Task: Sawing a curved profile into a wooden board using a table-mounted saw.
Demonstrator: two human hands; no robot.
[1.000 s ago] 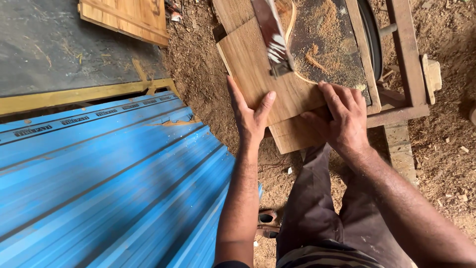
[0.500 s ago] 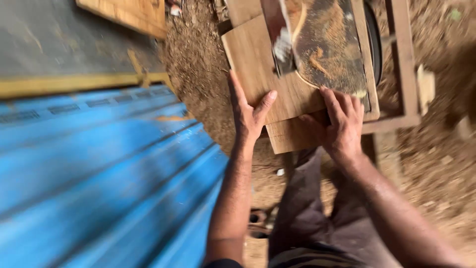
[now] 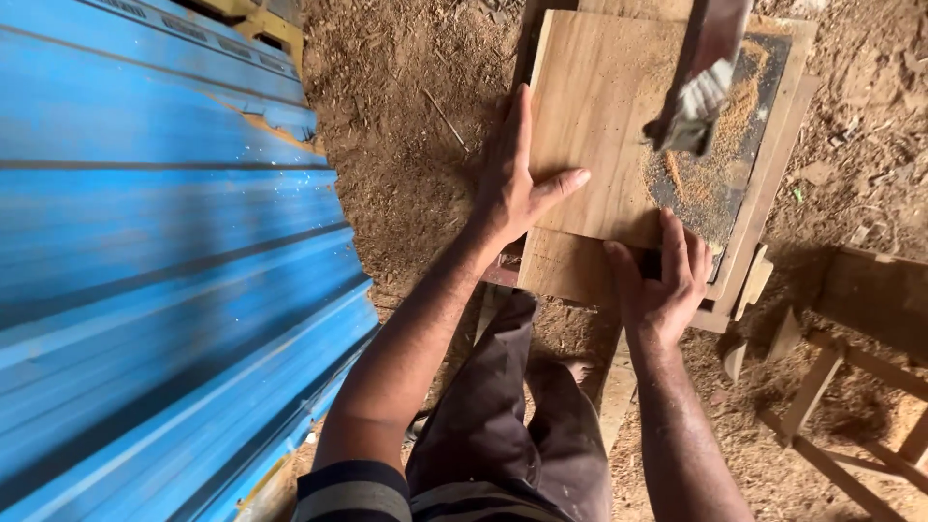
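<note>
Two bare hands press a flat wooden board [image 3: 599,126] down on a small saw table [image 3: 764,193] standing on sawdust-covered ground: the left hand [image 3: 517,179] lies open along the board's left edge with the thumb spread across its face, and the right hand [image 3: 662,280] curls over the board's near edge. The board looks to be fed toward the blade guard [image 3: 701,87] at the table's far right, so the next push calls for steady, even pressure with fingers clear. No containers show; blue corrugated sheeting [image 3: 164,251] lies left.
</note>
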